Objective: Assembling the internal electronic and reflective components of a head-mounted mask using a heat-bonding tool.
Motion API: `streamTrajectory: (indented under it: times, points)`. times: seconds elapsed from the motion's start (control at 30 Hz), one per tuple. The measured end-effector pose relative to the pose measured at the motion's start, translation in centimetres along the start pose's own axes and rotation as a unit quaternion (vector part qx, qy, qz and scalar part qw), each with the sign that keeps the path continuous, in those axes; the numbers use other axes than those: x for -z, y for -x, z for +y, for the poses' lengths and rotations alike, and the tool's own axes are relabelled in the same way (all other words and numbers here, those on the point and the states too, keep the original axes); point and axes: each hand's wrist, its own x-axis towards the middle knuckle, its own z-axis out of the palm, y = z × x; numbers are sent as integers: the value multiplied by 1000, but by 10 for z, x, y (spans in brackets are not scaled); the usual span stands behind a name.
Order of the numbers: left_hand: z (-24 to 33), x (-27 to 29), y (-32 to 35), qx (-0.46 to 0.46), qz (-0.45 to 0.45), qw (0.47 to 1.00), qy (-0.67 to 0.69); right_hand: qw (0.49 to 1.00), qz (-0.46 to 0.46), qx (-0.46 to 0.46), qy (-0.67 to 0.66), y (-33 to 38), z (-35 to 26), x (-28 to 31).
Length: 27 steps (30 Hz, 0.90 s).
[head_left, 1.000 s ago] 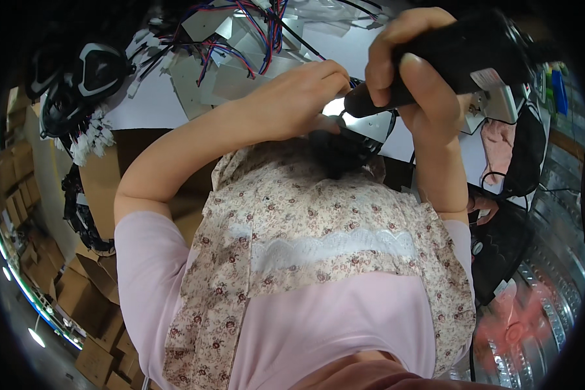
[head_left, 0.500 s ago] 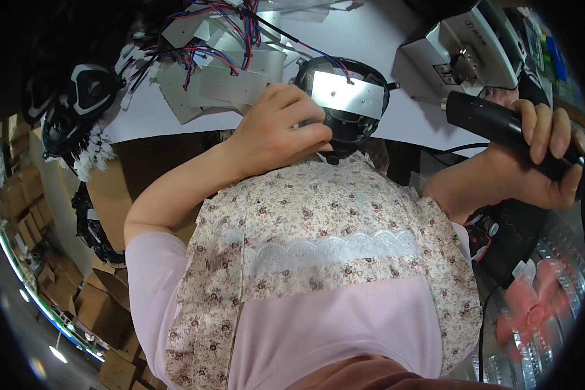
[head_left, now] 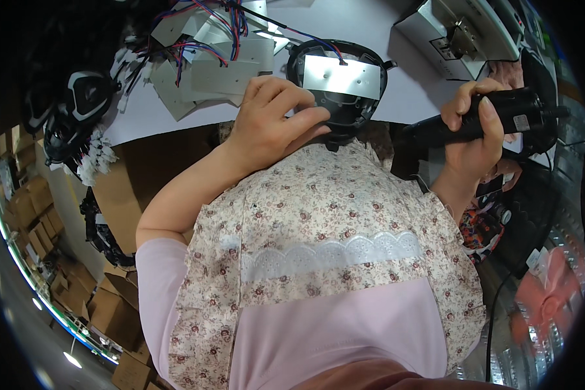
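A round black plastic housing point(head_left: 348, 112) lies at the table's near edge, against my apron. A shiny metal plate point(head_left: 341, 79) sits across its upper part, with a red, blue and black wire lead running from the plate to the far left. My left hand point(head_left: 274, 118) is closed on the housing's near left rim, fingers curled; the fingertips are partly hidden. Off to the right, my right hand point(head_left: 478, 123) grips a black electric screwdriver point(head_left: 513, 109), held apart from the housing. Its front end points left and slightly down, and its tip is lost against the dark background.
Flat metal plates point(head_left: 231, 78) with red and blue wires lie left of the housing. Black-and-grey plastic parts point(head_left: 88, 91) stand farther left. A white box-shaped device point(head_left: 461, 39) with a metal mechanism is at the back right. A pink fan point(head_left: 549, 292) stands low right.
My right hand has moved left and turned the screwdriver, so its front end has dropped from beside the white device to below the table edge. The left hand stays on the housing.
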Motion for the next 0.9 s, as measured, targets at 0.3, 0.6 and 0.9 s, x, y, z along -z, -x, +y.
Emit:
streamTrajectory:
  times: [0.3, 0.6, 0.9]
  points:
    - [1, -2, 1, 8, -1, 1000, 2, 1000, -9, 7, -9, -1, 9, 2]
    - [-6, 7, -1, 40, -13, 997, 60, 997, -8, 27, -71, -4, 6, 8]
    - [-26, 54, -15, 250, 261, 642, 677, 996, -20, 23, -85, -12, 6, -1]
